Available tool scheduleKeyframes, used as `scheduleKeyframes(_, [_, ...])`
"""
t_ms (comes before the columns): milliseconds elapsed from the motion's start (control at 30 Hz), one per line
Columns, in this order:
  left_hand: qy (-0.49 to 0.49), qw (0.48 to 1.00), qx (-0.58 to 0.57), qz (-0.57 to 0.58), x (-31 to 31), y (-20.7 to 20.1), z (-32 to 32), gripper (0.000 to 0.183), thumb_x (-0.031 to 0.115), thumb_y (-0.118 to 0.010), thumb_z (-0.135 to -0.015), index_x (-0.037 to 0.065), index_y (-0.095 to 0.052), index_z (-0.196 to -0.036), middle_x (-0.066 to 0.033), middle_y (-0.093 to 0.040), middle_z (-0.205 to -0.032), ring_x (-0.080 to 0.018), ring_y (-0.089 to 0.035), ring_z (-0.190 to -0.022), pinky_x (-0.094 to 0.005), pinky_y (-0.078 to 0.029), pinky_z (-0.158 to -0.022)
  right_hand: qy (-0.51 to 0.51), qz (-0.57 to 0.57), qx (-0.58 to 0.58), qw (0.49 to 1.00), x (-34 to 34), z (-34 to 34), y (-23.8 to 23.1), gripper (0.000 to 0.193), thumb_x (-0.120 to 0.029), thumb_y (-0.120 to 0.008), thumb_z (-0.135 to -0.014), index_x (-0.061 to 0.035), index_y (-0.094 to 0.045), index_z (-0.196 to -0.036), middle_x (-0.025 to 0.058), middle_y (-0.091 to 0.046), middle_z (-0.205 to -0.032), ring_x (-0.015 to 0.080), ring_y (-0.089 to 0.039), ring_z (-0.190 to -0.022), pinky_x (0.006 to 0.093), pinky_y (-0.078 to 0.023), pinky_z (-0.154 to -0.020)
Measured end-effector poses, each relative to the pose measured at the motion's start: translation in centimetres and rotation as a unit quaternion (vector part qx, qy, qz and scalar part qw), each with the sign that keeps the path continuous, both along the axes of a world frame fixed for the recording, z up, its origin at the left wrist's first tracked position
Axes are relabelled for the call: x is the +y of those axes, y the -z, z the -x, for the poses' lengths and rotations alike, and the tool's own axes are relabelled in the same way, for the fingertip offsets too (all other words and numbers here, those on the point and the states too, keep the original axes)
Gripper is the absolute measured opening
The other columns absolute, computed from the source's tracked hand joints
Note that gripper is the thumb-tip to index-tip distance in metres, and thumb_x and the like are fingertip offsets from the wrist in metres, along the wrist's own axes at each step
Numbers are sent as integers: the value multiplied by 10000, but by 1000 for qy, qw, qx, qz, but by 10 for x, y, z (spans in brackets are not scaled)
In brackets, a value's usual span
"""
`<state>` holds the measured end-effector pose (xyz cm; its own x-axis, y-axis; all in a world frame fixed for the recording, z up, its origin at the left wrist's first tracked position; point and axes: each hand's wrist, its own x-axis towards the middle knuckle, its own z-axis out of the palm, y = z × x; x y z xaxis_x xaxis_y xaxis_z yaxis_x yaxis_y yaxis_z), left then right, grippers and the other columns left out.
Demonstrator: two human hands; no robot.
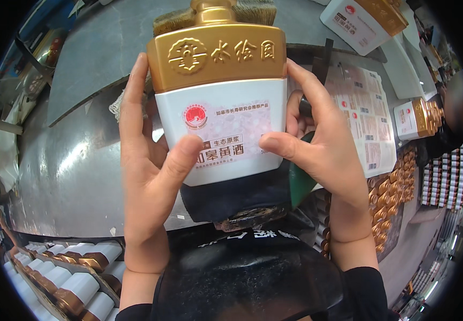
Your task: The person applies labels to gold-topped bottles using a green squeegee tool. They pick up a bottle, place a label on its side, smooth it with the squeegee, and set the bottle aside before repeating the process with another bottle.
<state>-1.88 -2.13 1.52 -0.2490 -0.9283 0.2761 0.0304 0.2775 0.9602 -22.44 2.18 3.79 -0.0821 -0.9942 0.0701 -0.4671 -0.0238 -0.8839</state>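
A flat-sided white bottle [170, 115] with a gold shoulder and neck is held up in front of me, its front facing me. On its lower white part sits a pale pink label [228, 128] with a red round emblem. My left hand [148, 160] grips the left side, thumb on the label's lower left. My right hand [330, 139] holds the right side, thumb at the label's lower right edge. Beneath the bottle is a dark cloth-like pad [236, 197]. A dark green piece [300, 184] shows beside my right palm; its kind is unclear.
A sheet of printed labels [373, 125] lies to the right. Other white and gold bottles stand at the upper right [362, 29] and far right [411, 122]. Many bottles [76, 289] fill crates at the lower left. A bristly strip [255, 12] lies behind the neck on the metal table [76, 176].
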Motion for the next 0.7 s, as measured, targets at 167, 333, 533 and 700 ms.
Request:
scheduleKeyframes(167, [-33, 998, -54, 20, 4, 0, 3, 768, 232, -657, -887, -7, -261, -1501, -188, -376, -1472, -273, -399, -1346, -370, -307, -1113, -3, 21, 49, 999, 4, -4, 4, 879, -211, -856, -692, -22, -425, -1435, -35, -438, -773, 61, -433, -716, 181, -376, -642])
scheduleKeyframes(333, [-13, 996, -43, 76, -1, 12, -2, 688, 292, -567, -963, -6, -262, -1503, -181, -363, -1488, -253, -404, -1341, -357, -321, -1103, 9, 55, 43, 998, 13, -6, 7, 734, -183, -762, -810, -22, -420, -1438, -28, -444, -775, 65, -437, -724, 192, -367, -635])
scheduleKeyframes(533, [-7, 998, -37, 58, 9, 14, -5, 810, 361, -647, -896, 63, -232, -1524, -185, -408, -1441, -277, -480, -1274, -385, -406, -1043, 3, 128, 111, 985, 74, -27, 4, 399, -53, -456, -970, 32, -457, -1360, 5, -550, -744, 53, -499, -658, 189, -420, -626])
scheduleKeyframes(700, [14, 999, -28, 34, 5, 4, -3, 856, 98, -720, -811, 80, -243, -1520, -180, -425, -1411, -278, -506, -1237, -377, -470, -992, 57, 29, -31, 997, 31, -12, 13, 527, -144, -697, -882, 15, -490, -1340, -40, -489, -769, 21, -453, -683, 165, -383, -606])
